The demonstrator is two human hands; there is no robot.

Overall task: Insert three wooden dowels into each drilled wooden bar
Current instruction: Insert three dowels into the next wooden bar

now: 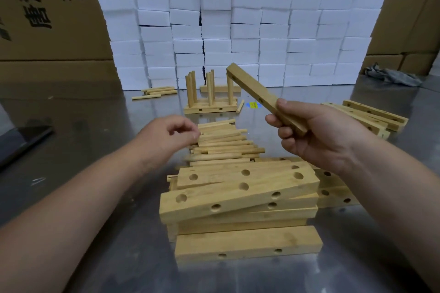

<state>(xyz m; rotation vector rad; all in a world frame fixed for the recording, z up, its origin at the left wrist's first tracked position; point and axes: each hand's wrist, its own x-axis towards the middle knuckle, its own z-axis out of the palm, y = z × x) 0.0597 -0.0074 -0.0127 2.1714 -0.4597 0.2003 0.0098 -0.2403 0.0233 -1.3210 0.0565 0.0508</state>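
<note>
Cardboard cartons at left carry black Chinese print, including 地址. The left hand, fingers curled, touches the dowel pile; whether it grips one is unclear. Behind stand doweled bars before white foam blocks. The right hand grips a drilled bar, tilted above the steel table.

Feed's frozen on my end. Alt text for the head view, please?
The right hand grips a drilled wooden bar, raised and tilted above the metal table, while the left hand reaches to the pile of loose dowels. A stack of empty drilled bars lies nearest; bars with upright dowels stand behind.
</note>
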